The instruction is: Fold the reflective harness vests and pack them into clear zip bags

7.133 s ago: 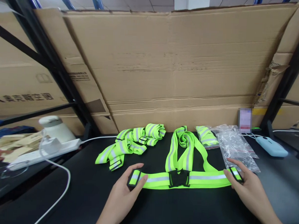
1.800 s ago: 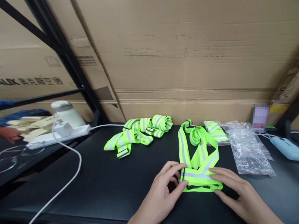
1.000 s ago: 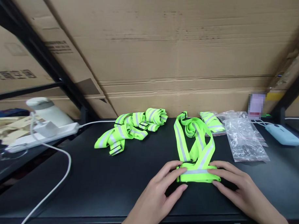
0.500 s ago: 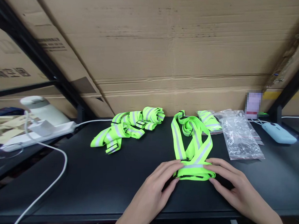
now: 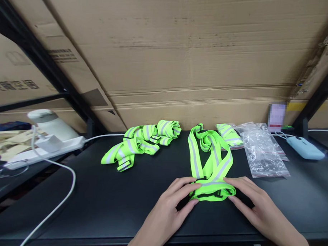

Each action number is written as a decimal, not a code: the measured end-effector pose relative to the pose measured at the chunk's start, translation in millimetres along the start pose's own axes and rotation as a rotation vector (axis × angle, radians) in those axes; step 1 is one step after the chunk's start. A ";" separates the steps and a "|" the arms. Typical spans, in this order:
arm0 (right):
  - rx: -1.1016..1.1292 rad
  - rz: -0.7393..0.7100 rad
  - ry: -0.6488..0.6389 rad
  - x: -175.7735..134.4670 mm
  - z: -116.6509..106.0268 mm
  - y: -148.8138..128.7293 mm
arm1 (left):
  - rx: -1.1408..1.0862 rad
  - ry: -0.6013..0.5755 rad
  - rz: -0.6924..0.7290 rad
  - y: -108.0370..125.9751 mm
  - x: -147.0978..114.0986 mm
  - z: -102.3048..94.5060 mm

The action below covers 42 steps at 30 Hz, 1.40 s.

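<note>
A neon-green reflective strap harness (image 5: 215, 184) with silver stripes lies on the black table, its near end folded into a flat band and its long straps looping toward the back. My left hand (image 5: 172, 205) pinches the left end of the folded band between thumb and fingers. At the right end, my right hand (image 5: 254, 201) grips the band the same way. Dark buckle pieces show between the folded layers. Two similar bundles of green straps lie to the left, a rolled one (image 5: 166, 130) behind and a loose one (image 5: 128, 150) in front.
Clear plastic bags (image 5: 265, 151) lie at right, beside a bagged green strap (image 5: 229, 134). A light-blue device (image 5: 304, 147) with a cord sits farther right. At left are a white power strip (image 5: 69, 146), a white bottle (image 5: 55, 124) and a cable (image 5: 70, 184). Cardboard (image 5: 182, 66) backs the table.
The folded band has slackened slightly, its layers parting at the near edge. Both hands still hold its ends, with fingers shifted a little. The camera view has moved slightly.
</note>
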State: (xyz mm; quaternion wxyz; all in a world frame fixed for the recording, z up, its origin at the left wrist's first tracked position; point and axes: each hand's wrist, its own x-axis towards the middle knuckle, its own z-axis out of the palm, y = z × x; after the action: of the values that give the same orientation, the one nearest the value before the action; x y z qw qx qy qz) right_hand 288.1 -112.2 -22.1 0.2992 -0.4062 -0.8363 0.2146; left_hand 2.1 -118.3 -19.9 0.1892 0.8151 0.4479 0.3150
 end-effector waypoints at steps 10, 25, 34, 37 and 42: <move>0.048 0.074 0.045 -3.8 -1.9 -2.4 | 0.012 -0.022 0.100 11.1 -4.1 -3.7; 0.103 0.056 0.066 -3.2 3.6 -14.3 | -0.016 0.098 0.001 5.7 -3.9 1.3; 0.117 0.217 0.088 3.4 12.1 -14.5 | -0.128 0.012 -0.224 11.1 8.0 -4.2; 0.068 0.178 0.056 6.3 9.2 -18.5 | -0.112 -0.008 -0.267 11.6 8.4 -2.7; 0.007 0.179 0.092 7.3 8.6 -21.9 | -0.041 0.033 -0.215 11.5 7.6 -2.1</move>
State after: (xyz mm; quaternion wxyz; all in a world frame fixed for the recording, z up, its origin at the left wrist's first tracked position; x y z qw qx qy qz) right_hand 266.7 -119.9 -12.9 0.3184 -0.4876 -0.7814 0.2244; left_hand 10.7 -117.8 -9.0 0.2311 0.7530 0.5292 0.3155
